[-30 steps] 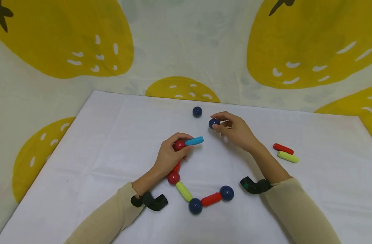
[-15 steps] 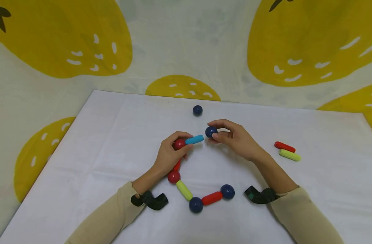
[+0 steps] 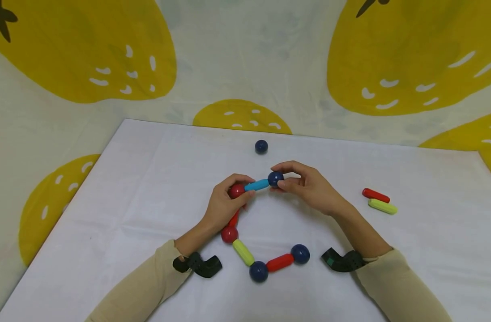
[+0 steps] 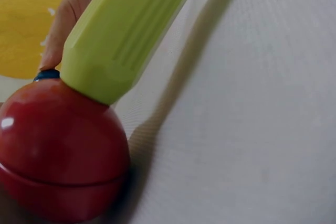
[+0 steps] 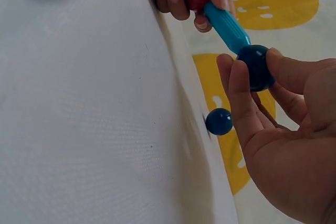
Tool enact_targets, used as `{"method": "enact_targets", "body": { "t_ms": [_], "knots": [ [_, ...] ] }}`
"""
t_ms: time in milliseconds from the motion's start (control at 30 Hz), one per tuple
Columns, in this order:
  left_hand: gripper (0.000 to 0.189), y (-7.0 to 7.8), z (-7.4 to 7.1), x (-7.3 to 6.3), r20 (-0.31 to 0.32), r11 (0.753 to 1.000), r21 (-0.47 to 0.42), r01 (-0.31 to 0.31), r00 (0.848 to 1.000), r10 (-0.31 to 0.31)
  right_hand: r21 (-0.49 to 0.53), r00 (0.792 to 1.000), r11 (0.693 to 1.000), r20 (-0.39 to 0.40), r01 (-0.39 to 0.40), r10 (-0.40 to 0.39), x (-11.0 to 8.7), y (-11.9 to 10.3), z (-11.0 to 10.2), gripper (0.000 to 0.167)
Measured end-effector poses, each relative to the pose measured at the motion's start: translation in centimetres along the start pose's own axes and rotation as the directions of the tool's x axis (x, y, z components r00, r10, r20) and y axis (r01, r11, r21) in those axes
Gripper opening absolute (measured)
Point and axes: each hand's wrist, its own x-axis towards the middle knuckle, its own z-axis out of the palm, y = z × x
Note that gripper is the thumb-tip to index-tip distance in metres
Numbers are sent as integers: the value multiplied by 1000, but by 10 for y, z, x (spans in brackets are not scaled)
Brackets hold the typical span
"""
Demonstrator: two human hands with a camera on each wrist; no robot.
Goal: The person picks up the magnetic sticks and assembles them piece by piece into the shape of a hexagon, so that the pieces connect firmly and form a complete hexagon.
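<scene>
White bench (image 3: 160,161), fruit-print backdrop (image 3: 249,58). Left hand (image 3: 222,201) curled round far red ball (image 3: 236,191) carrying blue rod (image 3: 257,185); right hand (image 3: 311,185) pinching navy ball (image 3: 275,179) against rod's tip. Sideways pull could pop that joint, maybe drag the chain (image 3: 243,252).

Cyan rod (image 3: 257,184): ends obstructed by left hand (image 3: 222,203) and right hand (image 3: 317,190); loose blue ball (image 3: 261,146) beyond; free cloth (image 3: 271,219) on near side, down to red rod (image 3: 280,263)

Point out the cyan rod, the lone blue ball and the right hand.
Cyan rod (image 5: 226,26), right wrist view: its middle.
Lone blue ball (image 3: 261,146), head view: its centre.
Right hand (image 3: 309,184), head view: middle of the hand.
</scene>
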Motion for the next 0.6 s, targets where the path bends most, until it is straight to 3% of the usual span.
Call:
{"method": "enact_targets", "body": {
  "t_ms": [133,367,600],
  "knots": [
    [25,1,0,0,13,1000,-19,9,1000,-9,1,1000,1000,12,6,-6,0,-1,1,37],
    [30,0,0,1,48,999,-42,23,999,-21,-125,1000,992,-21,-2,0,2,0,2,36],
    [32,1,-1,1,50,999,-44,15,999,-13,-134,1000,991,-24,-4,0,2,-2,2,35]
  ]
}}
